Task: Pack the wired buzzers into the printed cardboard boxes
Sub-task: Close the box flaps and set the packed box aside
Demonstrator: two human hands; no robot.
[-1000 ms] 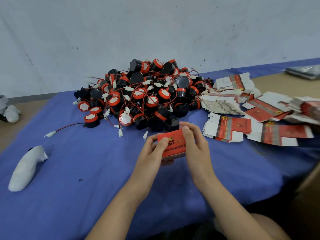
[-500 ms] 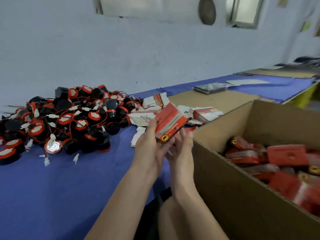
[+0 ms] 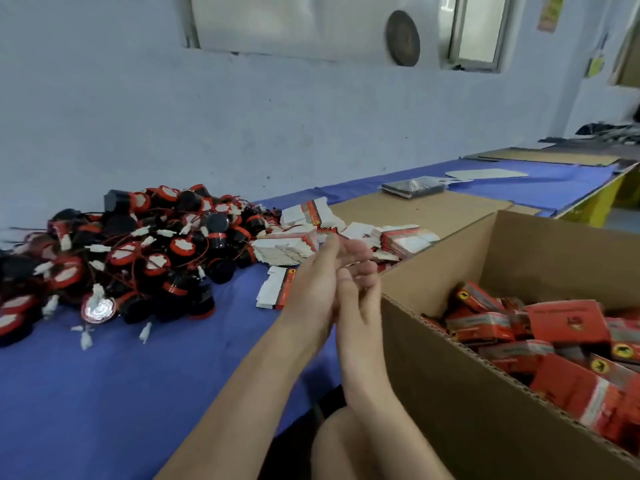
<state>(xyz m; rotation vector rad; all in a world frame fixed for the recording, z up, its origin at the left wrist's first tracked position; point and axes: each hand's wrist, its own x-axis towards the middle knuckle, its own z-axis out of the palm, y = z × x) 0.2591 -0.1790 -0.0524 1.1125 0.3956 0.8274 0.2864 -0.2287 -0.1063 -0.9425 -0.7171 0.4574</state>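
A heap of black-and-red wired buzzers (image 3: 138, 258) with white plugs lies on the blue cloth at the left. Flat printed red-and-white boxes (image 3: 287, 249) are stacked just behind my hands, with more at the right (image 3: 405, 239). My left hand (image 3: 311, 289) and my right hand (image 3: 358, 292) are raised side by side, touching, at the left wall of a big brown carton (image 3: 433, 375). Both hands are empty, the fingers loosely extended. Several filled red boxes (image 3: 568, 320) lie inside the carton.
The blue cloth (image 3: 104, 393) covers the table in front of the heap. A flat cardboard sheet (image 3: 415, 213) lies behind the carton, with a dark packet (image 3: 412, 187) on it. A loose flat box (image 3: 277, 289) lies near my left wrist. The wall runs close behind.
The view has swung right to the carton. The red box that both hands held half a second ago has left them, and the hands are now empty beside the carton.
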